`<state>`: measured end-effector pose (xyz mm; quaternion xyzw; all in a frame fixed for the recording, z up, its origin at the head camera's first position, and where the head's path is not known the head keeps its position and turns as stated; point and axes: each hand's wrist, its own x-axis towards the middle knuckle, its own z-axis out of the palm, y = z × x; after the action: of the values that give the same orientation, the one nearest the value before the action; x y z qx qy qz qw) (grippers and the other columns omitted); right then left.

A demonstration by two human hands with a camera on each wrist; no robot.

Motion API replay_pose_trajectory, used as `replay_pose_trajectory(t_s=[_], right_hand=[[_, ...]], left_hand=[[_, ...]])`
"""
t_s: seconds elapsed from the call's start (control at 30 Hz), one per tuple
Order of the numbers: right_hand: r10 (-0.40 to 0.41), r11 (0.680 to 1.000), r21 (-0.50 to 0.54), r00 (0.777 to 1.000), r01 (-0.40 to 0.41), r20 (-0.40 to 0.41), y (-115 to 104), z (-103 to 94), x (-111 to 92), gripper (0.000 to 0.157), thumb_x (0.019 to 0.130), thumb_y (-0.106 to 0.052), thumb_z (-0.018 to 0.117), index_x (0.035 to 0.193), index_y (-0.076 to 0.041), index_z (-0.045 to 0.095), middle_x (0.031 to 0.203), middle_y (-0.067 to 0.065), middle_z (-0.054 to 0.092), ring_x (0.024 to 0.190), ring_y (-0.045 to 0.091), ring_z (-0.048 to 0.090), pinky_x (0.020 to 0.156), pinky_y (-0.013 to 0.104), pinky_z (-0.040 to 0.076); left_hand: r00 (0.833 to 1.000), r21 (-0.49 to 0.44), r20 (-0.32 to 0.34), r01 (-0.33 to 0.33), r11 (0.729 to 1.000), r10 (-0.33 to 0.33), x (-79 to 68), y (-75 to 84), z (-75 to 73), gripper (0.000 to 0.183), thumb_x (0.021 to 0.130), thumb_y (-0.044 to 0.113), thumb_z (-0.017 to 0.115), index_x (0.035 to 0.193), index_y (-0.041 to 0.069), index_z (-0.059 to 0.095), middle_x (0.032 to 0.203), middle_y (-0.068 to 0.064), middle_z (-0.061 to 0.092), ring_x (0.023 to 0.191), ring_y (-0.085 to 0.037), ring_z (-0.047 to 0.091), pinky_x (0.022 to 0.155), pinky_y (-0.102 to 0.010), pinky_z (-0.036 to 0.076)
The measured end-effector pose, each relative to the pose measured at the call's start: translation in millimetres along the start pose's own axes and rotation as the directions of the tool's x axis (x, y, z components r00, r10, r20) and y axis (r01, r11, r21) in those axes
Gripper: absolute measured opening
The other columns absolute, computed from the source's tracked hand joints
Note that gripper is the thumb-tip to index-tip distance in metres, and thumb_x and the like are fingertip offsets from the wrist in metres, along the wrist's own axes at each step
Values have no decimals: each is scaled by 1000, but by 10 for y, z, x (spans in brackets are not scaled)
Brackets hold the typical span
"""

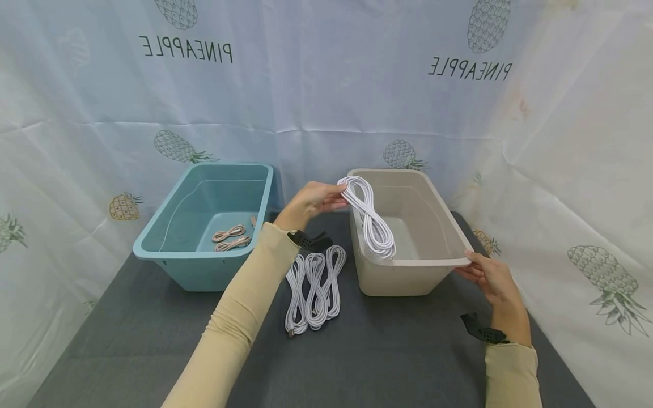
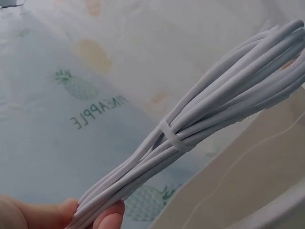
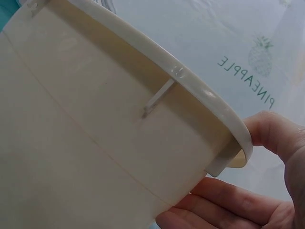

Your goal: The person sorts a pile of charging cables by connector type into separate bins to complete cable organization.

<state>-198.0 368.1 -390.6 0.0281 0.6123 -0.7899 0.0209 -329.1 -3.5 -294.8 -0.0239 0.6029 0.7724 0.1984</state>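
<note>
Between thumb and fingers, my left hand [image 1: 321, 198] pinches one end of a bundled white cable [image 1: 368, 215], which hangs slanting over the left side of the beige bin [image 1: 408, 263]. A white tie [image 2: 174, 136] binds the cable's middle in the left wrist view. At the bin's near right corner, my right hand [image 1: 487, 277] grips the rim, thumb on top and fingers beneath, as the right wrist view [image 3: 252, 191] also shows. Several more bundled white cables [image 1: 315, 292] lie side by side on the dark tabletop, left of the beige bin and partly behind the left forearm.
A blue-green bin [image 1: 199, 255] stands at the left, holding several pinkish-tan cable bundles [image 1: 232, 243]. The dark table [image 1: 388, 351] runs beneath both bins. A pale curtain with pineapple prints [image 1: 326, 79] hangs close behind and at the sides.
</note>
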Motion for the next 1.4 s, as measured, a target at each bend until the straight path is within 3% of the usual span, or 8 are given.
replay_pose_trajectory(t_s=[0.27,0.47,0.6,0.7,0.87,1.0,1.2,1.4], right_hand=[[13,1000,-16,1000,-13,-6,-4,-9,5,30,98,-9,51,83,-22,74,84,-9,73,76,5,73,71,21,61],[10,1000,-13,1000,-10,-1,-14,3,7,28,97,-10,52,83,-22,74,85,-9,73,76,6,73,71,21,61],[7,1000,8,1000,-7,-3,-7,20,10,30,97,-8,52,82,-20,74,83,-7,73,76,6,73,70,22,61],[8,1000,8,1000,-8,-12,4,34,18,31,97,-8,52,80,-19,75,82,-7,73,75,6,73,70,22,61],[10,1000,-8,1000,-11,-20,17,63,38,31,97,-9,52,79,-20,74,81,-8,73,74,5,72,69,21,61],[8,1000,0,1000,-8,-12,24,83,56,29,96,-8,53,80,-19,74,81,-7,74,74,6,73,69,22,61],[1,1000,18,1000,-1,-8,18,47,38,29,96,-8,53,80,-18,75,81,-7,74,75,6,72,69,23,62],[1,999,42,1000,-1,-6,0,0,20,29,96,-7,52,80,-17,75,80,-5,75,74,7,73,69,23,62]], left_hand=[[999,-25,-35,-4,1000,3,177,-1,247,30,90,2,64,118,-9,61,66,-5,65,60,-14,65,58,-20,59],[999,0,-53,-2,1000,2,307,-27,386,23,90,5,65,109,-7,65,63,-4,64,56,-13,64,54,-19,57],[998,31,-54,14,999,-12,389,-47,464,29,90,6,66,115,-7,64,62,-4,64,53,-12,63,53,-18,57],[998,63,-56,18,998,-14,423,-49,532,32,90,8,66,119,-6,64,75,-9,69,55,-12,63,56,-18,58],[1000,41,-9,11,999,-10,493,-55,588,40,92,9,63,129,-4,57,124,-23,65,97,-26,72,86,-25,60],[1000,-4,-22,13,1000,-13,564,-122,552,43,94,6,60,133,-7,50,133,-26,58,122,-33,60,98,-29,55],[999,30,-31,33,999,-32,570,-225,501,38,94,5,59,131,-6,54,129,-23,62,114,-28,66,90,-24,58],[999,52,-4,33,998,-33,447,-245,453,40,93,5,59,132,-4,52,127,-22,63,85,-17,71,84,-22,59]])
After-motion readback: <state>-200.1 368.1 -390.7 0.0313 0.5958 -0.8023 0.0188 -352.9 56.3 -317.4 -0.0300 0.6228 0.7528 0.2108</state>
